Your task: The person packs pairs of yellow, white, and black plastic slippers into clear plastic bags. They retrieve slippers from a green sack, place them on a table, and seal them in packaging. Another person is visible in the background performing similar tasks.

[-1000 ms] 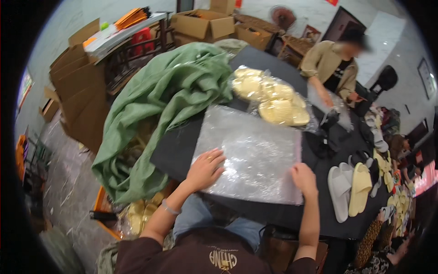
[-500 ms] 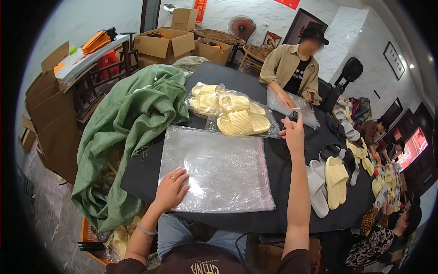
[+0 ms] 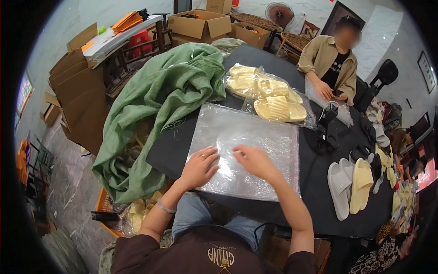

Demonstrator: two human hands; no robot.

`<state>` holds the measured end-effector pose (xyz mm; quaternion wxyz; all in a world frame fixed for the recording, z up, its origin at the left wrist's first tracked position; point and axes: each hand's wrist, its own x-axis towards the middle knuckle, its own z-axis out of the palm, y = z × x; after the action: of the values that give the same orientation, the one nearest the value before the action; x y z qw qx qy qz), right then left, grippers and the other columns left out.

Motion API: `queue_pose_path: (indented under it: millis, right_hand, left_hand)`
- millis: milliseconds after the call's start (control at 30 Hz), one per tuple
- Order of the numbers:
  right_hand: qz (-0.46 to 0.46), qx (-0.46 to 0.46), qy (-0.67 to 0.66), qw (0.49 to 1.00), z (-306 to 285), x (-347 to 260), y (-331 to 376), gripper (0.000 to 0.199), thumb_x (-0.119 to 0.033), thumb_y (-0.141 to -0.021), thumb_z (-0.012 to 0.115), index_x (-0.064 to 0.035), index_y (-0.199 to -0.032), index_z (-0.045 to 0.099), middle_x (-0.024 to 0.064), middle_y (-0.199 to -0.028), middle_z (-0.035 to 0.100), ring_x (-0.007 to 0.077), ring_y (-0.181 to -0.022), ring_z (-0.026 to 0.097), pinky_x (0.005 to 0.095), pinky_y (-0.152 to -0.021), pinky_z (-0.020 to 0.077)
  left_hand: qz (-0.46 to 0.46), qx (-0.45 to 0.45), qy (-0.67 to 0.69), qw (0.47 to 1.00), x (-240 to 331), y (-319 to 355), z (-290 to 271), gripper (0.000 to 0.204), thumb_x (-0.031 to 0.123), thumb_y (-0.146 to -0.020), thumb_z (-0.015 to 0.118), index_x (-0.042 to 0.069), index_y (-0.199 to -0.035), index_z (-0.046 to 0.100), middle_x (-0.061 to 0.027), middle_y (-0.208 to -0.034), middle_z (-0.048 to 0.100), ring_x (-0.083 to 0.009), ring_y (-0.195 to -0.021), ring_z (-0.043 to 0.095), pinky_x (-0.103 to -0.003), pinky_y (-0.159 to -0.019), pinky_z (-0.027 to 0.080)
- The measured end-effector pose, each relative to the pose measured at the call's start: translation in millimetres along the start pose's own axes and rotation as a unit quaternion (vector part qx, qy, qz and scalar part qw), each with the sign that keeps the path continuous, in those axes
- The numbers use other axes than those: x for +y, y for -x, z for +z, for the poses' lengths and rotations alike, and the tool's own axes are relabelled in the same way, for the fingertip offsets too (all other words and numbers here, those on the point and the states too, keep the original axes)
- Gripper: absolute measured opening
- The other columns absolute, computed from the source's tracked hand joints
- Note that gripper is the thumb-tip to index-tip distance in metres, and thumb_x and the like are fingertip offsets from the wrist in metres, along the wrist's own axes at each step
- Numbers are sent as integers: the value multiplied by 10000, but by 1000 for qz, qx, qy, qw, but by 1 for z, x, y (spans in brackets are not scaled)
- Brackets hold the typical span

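A stack of clear plastic bags (image 3: 269, 132) lies flat on the black-covered table in front of me. My left hand (image 3: 199, 168) rests on its left part, fingers stretched out. Over the middle of the stack is my right hand (image 3: 255, 160), its fingers curled in; whether anything is pinched in them is hidden. Beyond the bags are several pale yellow slippers (image 3: 276, 109) in clear wrapping. A small black device on a stand (image 3: 327, 121) stands to their right.
Green cloth (image 3: 155, 100) drapes over the table's left side, above an orange basket (image 3: 104, 205). Loose grey slippers (image 3: 339, 185) and yellow slippers (image 3: 361, 187) lie at the right. Across the table, a person (image 3: 331, 64) handles clear plastic. Cardboard boxes (image 3: 198, 25) stand behind.
My right hand has come back from the black device to the middle of the bags, its fingers now curled. My left hand stays on the bags. The view has shifted.
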<state>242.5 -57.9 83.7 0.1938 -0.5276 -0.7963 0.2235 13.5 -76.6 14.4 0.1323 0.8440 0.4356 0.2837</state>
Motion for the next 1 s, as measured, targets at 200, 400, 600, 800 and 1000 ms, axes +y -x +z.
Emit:
queue_pose_path:
  millis: [200,400,600,800,1000]
  right_hand:
    - [-3,46,16,999,73,-24,-24,247,-307,-957,489,-108,-1045,606,141,-984,673,359,-842,660,483,-690,521]
    - [8,158,-60,986,97,-4,-19,260,-287,-966,475,-148,-1129,623,133,-946,685,374,-798,659,477,-685,522]
    - [1,127,-107,986,96,5,-16,282,-265,-960,487,-126,-1162,627,113,-1081,672,335,-915,659,420,-771,533]
    - [13,116,-128,985,95,3,-16,292,-279,-955,505,-137,-1174,636,129,-1056,676,346,-921,654,423,-775,526]
    - [42,114,-104,987,92,0,-17,284,-279,-950,515,-143,-1163,643,134,-1036,678,345,-907,657,429,-771,524]
  left_hand:
    - [-11,-15,-22,1000,-4,0,0,420,280,-894,598,33,-1232,560,-138,-1346,506,-319,-1293,435,-422,-1071,343]
    - [0,5,-9,1000,2,-4,-2,436,277,-881,610,29,-1236,558,-143,-1334,515,-317,-1286,443,-422,-1076,340]
    - [-2,19,-4,1000,2,1,-1,409,250,-869,625,43,-1219,579,-134,-1313,541,-302,-1280,461,-419,-1069,352]
    - [18,51,-1,999,5,-2,-3,351,190,-830,679,36,-1141,620,-135,-1238,583,-315,-1224,512,-425,-1019,400]
    - [13,-8,103,995,-6,-6,-12,401,200,-882,622,9,-1232,578,-169,-1288,562,-291,-1253,498,-401,-1053,376]
